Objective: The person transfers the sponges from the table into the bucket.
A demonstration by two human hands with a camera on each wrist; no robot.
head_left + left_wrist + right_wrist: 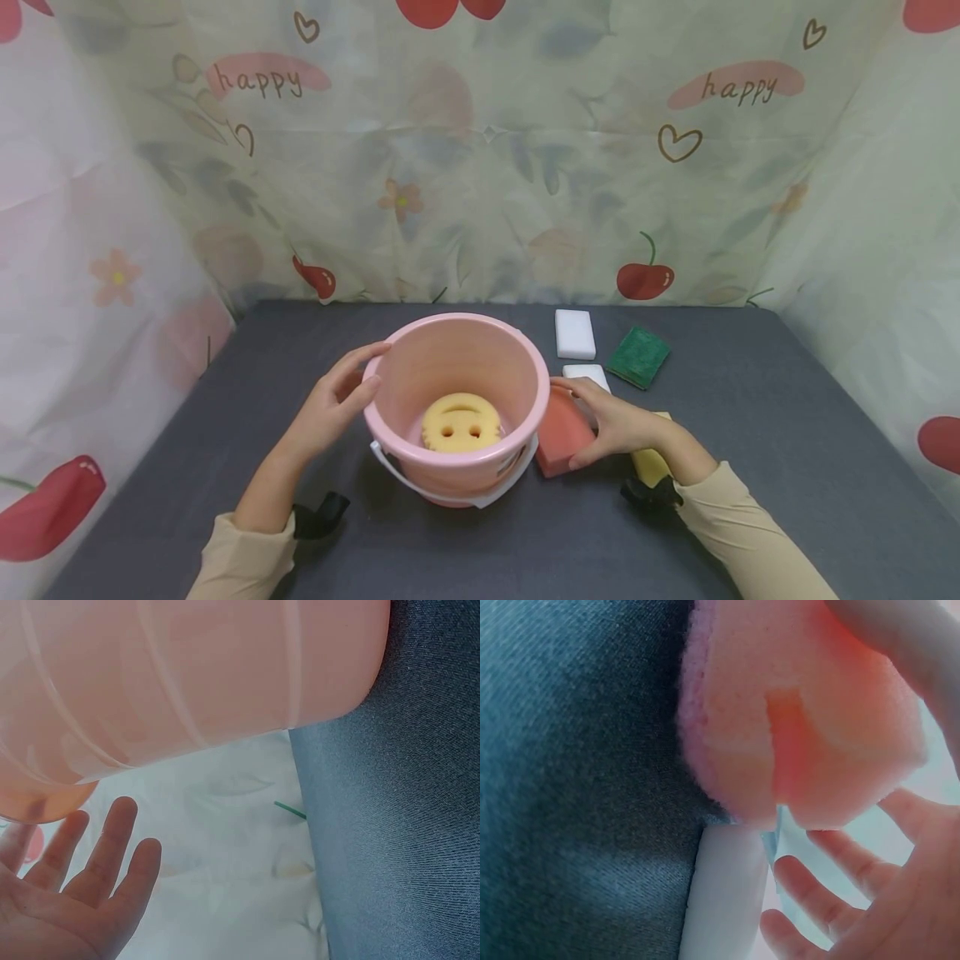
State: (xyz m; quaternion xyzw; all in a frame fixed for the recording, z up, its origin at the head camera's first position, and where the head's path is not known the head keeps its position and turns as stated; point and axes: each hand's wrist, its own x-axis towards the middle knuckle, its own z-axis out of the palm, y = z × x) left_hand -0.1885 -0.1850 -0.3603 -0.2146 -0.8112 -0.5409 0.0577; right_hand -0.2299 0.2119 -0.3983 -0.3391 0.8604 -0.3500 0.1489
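Note:
A pink bucket (450, 472) with a white handle stands upright on the dark table. Inside it lies a round yellow smiley-face sponge (461, 423). My left hand (337, 396) touches the bucket's left rim with thumb and forefinger; in the left wrist view its other fingers (120, 825) stretch fairly straight beside the bucket wall. To the right of the bucket, my right hand (618, 421) holds an orange-red sponge (562, 433) between thumb and fingers. The right wrist view shows this sponge (739, 712) with a pinkish scrubbing layer toward the tabletop and a notch in its side.
Two white sponge blocks (575, 335) lie behind the right hand, one partly hidden by it. A green scouring pad (638, 357) is farther right. A yellow piece (651, 467) shows beneath the right wrist. Patterned cloth (487, 167) surrounds the table (780, 500).

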